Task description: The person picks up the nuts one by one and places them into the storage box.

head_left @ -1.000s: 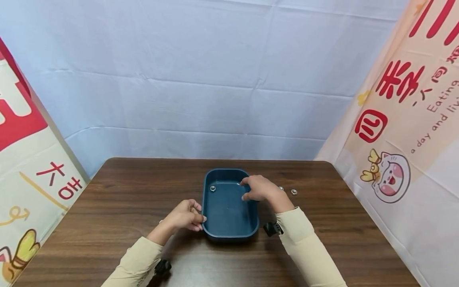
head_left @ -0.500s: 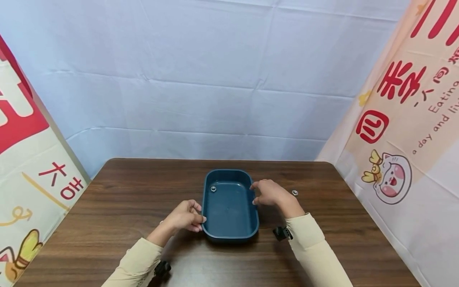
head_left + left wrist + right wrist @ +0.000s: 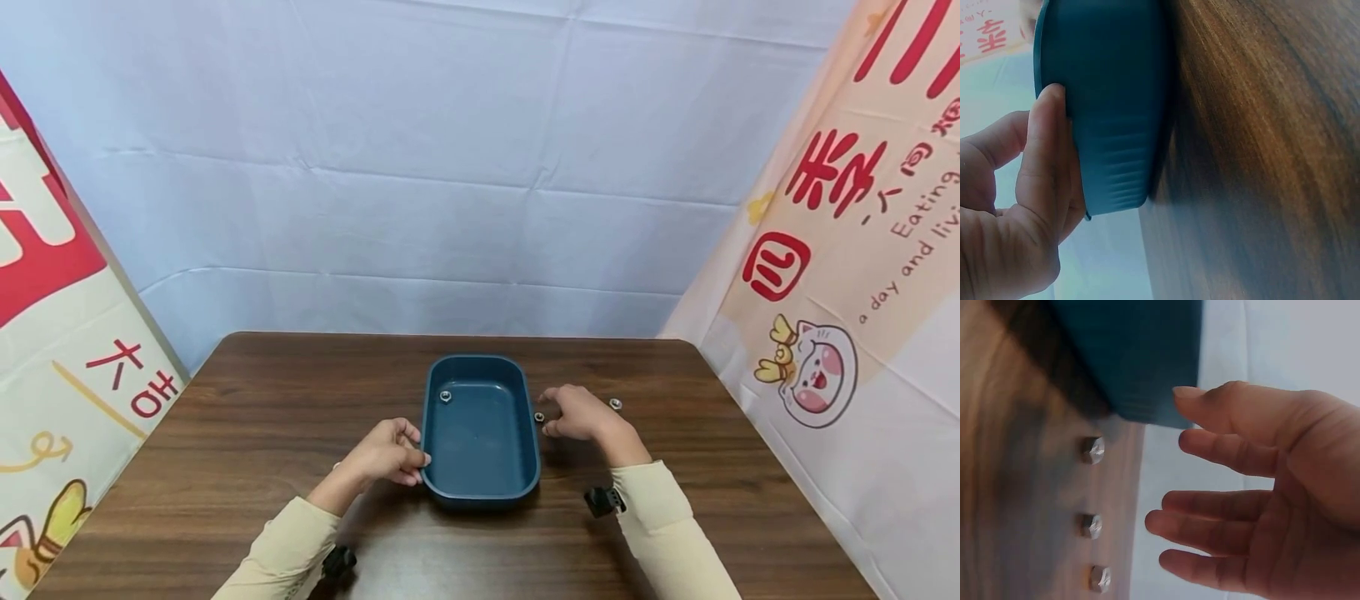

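Observation:
A deep blue plastic tray (image 3: pixel 480 498) sits on the table, with one metal hex nut (image 3: pixel 446 397) inside near its far left corner. My left hand (image 3: pixel 390 452) pinches the tray's left rim, fingers against the outer wall in the left wrist view. Just beyond the tray's right side, my right hand (image 3: pixel 581 414) hovers over the table with spread fingers, holding nothing. Three hex nuts show on the tabletop in the right wrist view: an upper nut (image 3: pixel 1093 450), a middle nut (image 3: pixel 1091 525) and a lower nut (image 3: pixel 1100 579). From the head, my right hand hides one of them.
The dark wood table (image 3: pixel 285 417) extends to both sides of the tray. Behind it hangs a pale cloth backdrop (image 3: pixel 450 167), and printed banners flank it at left and right. A black wrist camera (image 3: pixel 602 502) is strapped to my right sleeve.
My right hand has withdrawn from over the tray, across its right rim, to the table on the right. A nut beside the tray has come into view. The left hand stays put.

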{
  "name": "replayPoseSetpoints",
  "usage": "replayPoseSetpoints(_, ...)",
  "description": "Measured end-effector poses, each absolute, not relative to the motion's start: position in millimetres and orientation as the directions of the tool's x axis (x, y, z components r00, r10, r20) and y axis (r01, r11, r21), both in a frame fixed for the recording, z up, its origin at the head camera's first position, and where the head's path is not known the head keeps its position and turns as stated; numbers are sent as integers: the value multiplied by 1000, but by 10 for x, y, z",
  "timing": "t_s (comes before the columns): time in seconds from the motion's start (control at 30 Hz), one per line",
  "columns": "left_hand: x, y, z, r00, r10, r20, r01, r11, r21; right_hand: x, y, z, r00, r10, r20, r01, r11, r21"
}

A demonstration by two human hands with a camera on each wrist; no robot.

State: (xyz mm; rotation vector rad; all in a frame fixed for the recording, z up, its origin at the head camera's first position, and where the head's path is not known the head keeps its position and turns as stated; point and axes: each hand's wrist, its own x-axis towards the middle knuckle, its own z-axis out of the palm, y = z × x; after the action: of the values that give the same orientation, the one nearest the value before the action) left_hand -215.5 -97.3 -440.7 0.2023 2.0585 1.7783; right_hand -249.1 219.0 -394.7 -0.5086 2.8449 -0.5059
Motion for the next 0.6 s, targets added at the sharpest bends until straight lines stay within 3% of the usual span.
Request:
replayPoseSetpoints(0.17, -2155, -969, -4406, -900, 380, -215, -158, 176, 972, -2464, 2292, -4085, -925, -369, -91, -321, 887, -333)
replayPoseSetpoints(0.27, -2155, -972, -4408, -900, 378, -218, -160, 180, 971, -2467, 2325, -4179, -935, -351, -42, -310, 873, -377)
replayPoseSetpoints(0.47, -2155, -985, -4415, -902, 373, -216, -154, 191, 970, -2512, 2341, -4367, -953, -293, 80, -286, 776, -562)
replayPoseSetpoints(0.6, -2160, -987, -4421, -902, 371, -221, -160, 189, 969, -2521, 2331, -4469, -968, -243, 66, -211, 639, -739)
